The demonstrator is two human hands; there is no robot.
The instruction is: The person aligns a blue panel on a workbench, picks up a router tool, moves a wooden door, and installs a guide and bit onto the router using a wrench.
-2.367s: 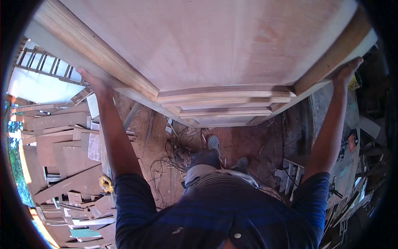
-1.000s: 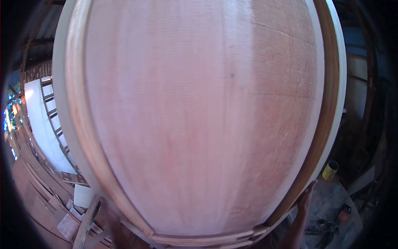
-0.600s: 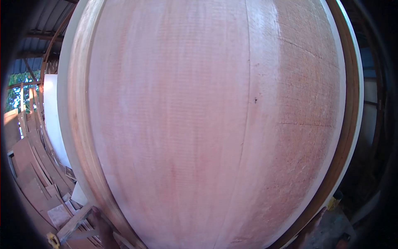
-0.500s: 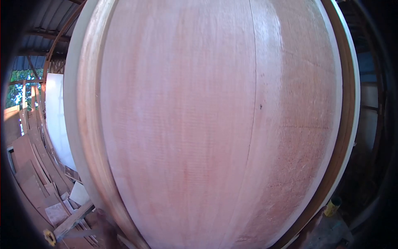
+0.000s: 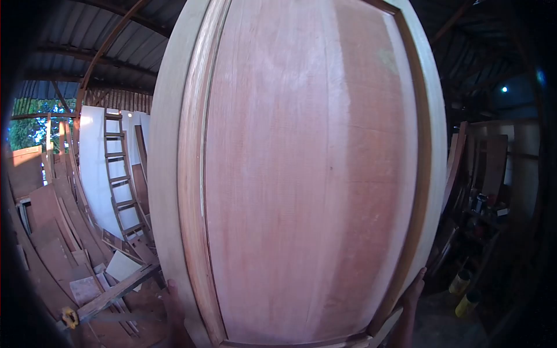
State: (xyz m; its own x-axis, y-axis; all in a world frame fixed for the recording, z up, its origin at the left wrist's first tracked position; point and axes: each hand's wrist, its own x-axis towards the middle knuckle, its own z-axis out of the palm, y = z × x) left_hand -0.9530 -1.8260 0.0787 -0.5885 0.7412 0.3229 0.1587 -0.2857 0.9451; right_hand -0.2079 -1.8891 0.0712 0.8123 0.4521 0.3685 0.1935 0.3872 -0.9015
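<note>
A large wooden panel door (image 5: 290, 174), with a pinkish plywood face and a raised pale frame, stands upright and fills the middle of the head view. Its lower left edge is held by my left hand (image 5: 176, 310), whose fingers are dim and partly behind the frame. On the lower right edge, my right hand (image 5: 410, 298) grips the frame, its fingertips showing along the side. The top of the door runs out of view on the left.
A wooden ladder (image 5: 119, 177) leans against a white board at the left. Planks and sheet offcuts (image 5: 55, 226) pile up there, near a yellow-handled tool (image 5: 70, 317). At the right, yellow containers (image 5: 467, 304) stand on the floor by dark, cluttered shelves.
The door looks smaller and farther from me, and its bottom edge and upper right corner now show. Both hands have come into clearer view, as have the ladder and right-hand shelves.
</note>
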